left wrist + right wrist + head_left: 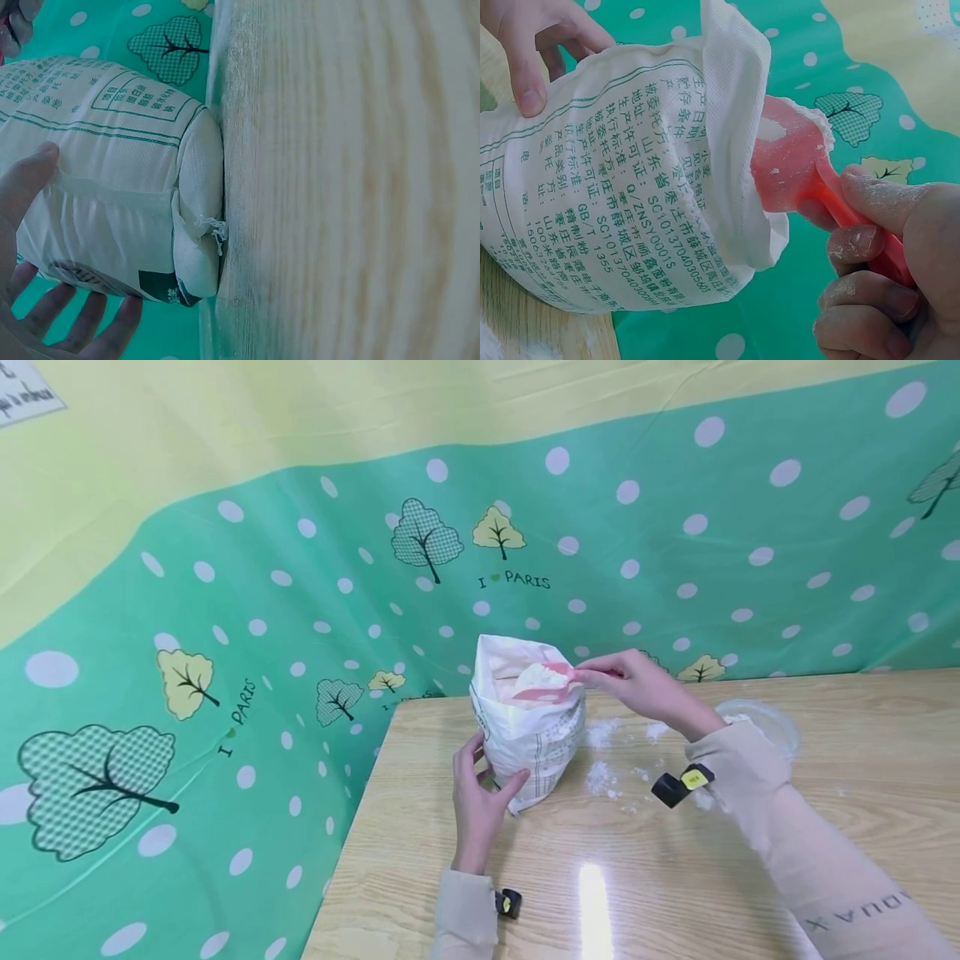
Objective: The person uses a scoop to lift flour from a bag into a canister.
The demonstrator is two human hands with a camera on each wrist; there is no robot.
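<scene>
A white woven flour bag (pixel 536 747) with green print stands on the wooden table, its top open. Around its lower left side my left hand (pixel 480 797) grips it, thumb on the near face and fingers on the far side. My right hand (pixel 637 685) holds a pink scoop (pixel 543 693) by its handle at the bag's mouth. White flour (pixel 542 677) is heaped in the scoop, which overlaps the bag's opening in the head view. In the right wrist view, flour dusts the fingers (pixel 859 244) on the scoop's handle.
A clear glass bowl (pixel 783 731) sits at the right, partly hidden behind my right forearm. Spilled flour (pixel 600 777) lies on the table (pixel 405 860) between bag and bowl. A green and yellow curtain (pixel 300 585) with printed trees hangs along the back and left.
</scene>
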